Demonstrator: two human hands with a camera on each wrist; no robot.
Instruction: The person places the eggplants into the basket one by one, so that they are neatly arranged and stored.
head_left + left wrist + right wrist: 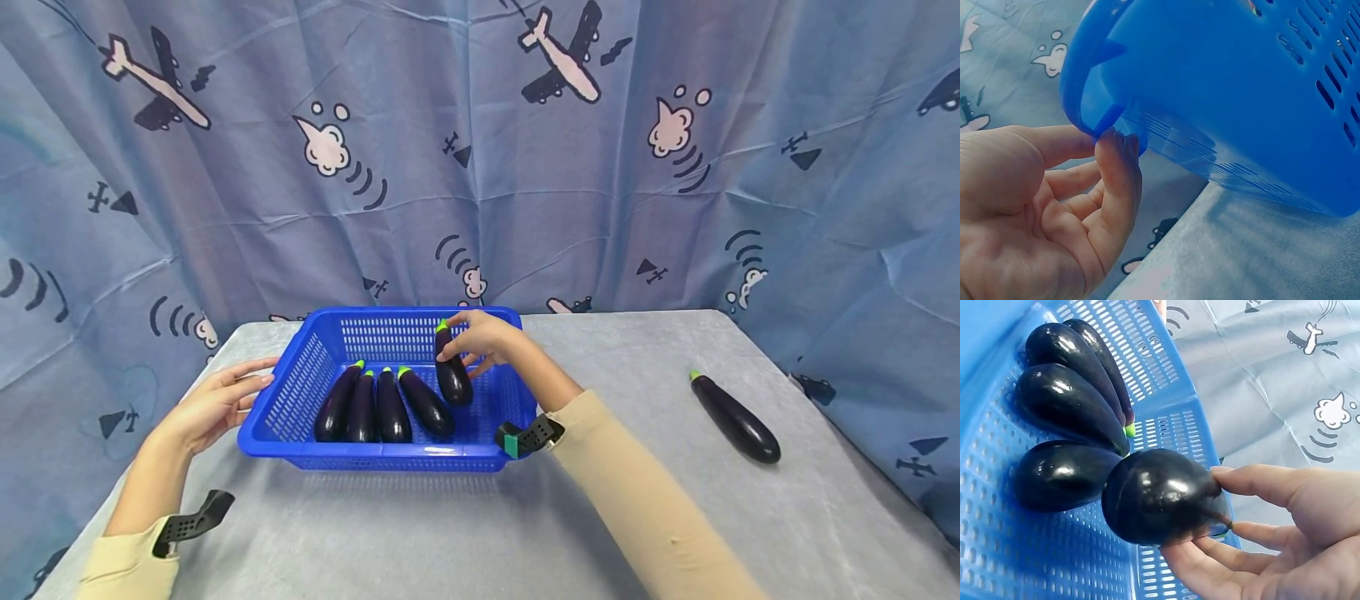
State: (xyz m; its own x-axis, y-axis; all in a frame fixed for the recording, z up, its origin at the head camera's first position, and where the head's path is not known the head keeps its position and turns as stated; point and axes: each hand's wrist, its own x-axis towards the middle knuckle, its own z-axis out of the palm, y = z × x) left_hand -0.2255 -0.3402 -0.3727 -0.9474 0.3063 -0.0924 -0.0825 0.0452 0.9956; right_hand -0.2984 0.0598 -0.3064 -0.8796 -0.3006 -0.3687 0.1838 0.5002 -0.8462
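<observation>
My right hand (pixel 487 337) holds an eggplant (pixel 454 379) by its upper part, over the right half of a blue plastic basket (pixel 360 450). The thumb and fingers lie on opposite sides of the dark, glossy eggplant (pixel 1160 497) in the right wrist view; its green stem end points up in the head view. Several more eggplants (pixel 392 408) lie side by side in the basket, stems toward the back. At the basket's left end, my left hand (pixel 217 404) pinches the rim (pixel 1075 94) between thumb and fingers, as the left wrist view shows.
Another eggplant (pixel 735 418) lies on the grey table (pixel 600 500) to the right of the basket. Behind the table hangs a blue curtain (pixel 420 167) printed with airplanes. Each wrist wears a black strap (pixel 193 525).
</observation>
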